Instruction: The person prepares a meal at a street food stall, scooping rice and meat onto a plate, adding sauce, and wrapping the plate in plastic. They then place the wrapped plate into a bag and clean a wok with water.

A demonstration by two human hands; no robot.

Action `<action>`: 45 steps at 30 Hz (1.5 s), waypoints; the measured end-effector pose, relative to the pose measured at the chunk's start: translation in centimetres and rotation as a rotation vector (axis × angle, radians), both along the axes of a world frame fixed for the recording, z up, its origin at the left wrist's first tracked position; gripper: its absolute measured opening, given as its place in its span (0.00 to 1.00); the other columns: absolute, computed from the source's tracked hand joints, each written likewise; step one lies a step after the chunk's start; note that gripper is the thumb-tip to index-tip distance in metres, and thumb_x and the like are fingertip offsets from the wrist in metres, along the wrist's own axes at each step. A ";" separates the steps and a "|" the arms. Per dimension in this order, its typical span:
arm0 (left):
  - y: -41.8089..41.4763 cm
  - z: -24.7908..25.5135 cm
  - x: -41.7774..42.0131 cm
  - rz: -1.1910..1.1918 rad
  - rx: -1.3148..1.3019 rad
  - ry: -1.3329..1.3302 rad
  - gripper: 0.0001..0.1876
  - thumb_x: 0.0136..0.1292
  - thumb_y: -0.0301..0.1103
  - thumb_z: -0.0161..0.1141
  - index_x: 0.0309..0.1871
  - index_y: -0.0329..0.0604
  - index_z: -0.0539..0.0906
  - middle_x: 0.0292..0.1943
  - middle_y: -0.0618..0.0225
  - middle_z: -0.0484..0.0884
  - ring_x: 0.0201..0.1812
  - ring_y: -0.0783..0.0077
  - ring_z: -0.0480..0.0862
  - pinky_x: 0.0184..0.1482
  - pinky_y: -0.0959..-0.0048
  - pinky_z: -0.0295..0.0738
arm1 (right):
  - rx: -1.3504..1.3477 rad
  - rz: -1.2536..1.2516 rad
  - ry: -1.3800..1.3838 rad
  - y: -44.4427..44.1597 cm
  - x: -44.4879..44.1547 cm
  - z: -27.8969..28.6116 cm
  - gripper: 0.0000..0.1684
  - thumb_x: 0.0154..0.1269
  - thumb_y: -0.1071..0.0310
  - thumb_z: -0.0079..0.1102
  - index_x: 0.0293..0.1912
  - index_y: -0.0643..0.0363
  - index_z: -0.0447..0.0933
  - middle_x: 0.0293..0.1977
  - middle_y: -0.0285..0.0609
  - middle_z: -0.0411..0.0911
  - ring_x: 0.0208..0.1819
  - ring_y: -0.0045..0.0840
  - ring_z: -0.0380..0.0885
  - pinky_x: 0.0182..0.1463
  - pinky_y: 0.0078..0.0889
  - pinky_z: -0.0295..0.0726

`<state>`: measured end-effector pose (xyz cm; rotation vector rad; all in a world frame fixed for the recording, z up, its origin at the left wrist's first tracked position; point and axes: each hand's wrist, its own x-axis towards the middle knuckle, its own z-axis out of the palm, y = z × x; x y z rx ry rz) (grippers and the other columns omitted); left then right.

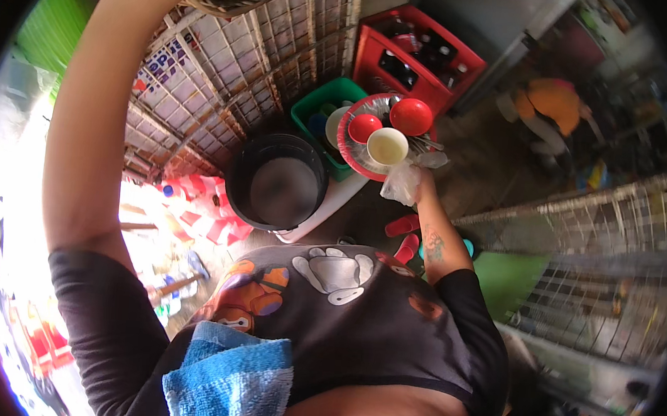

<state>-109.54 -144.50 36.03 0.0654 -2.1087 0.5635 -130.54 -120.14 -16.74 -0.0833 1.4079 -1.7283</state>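
Note:
My left arm (92,127) reaches up past the top edge, so its hand is out of view. At the near right rim of a round red-rimmed tray (346,151), my right hand (425,185) grips it, fingers mostly hidden. A crumpled clear plastic bag (402,184) hangs at that hand. On the tray stand a small red bowl (364,129), a larger red bowl (411,117) and a cream bowl (387,147) with a little pale liquid or residue inside. Metal cutlery (428,142) lies beside the bowls.
Left of the tray are a green plastic basin (306,104) holding dishes and a black bucket (277,181). A red crate of bottles (420,52) stands behind. Wire mesh (232,73) borders the left. Red slippers (404,236) lie on the floor. A person (549,107) bends over at right.

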 end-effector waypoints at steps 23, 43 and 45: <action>-1.9 -32.8 14.4 0.452 1.360 -0.484 0.19 0.49 0.35 0.61 0.45 0.39 0.77 0.47 0.57 0.76 0.51 0.58 0.74 0.52 0.65 0.67 | 0.795 0.353 1.472 -18.0 -10.2 15.4 0.17 0.50 0.61 0.52 0.37 0.63 0.76 0.36 0.56 0.76 0.41 0.47 0.75 0.43 0.45 0.73; -2.8 -40.6 9.5 -0.011 2.460 -0.125 0.23 0.59 0.40 0.56 0.57 0.44 0.69 0.47 0.68 0.76 0.43 0.71 0.77 0.43 0.73 0.69 | -0.158 -0.080 0.396 -12.5 -7.0 5.2 0.17 0.56 0.60 0.55 0.42 0.62 0.73 0.32 0.44 0.76 0.33 0.34 0.76 0.38 0.34 0.76; -2.2 -40.3 9.4 -0.196 2.618 0.112 0.26 0.60 0.42 0.55 0.60 0.47 0.64 0.50 0.69 0.74 0.45 0.71 0.76 0.44 0.72 0.68 | -0.389 0.172 0.040 -14.4 -2.1 5.1 0.18 0.56 0.58 0.55 0.42 0.59 0.72 0.30 0.37 0.74 0.32 0.27 0.75 0.39 0.33 0.75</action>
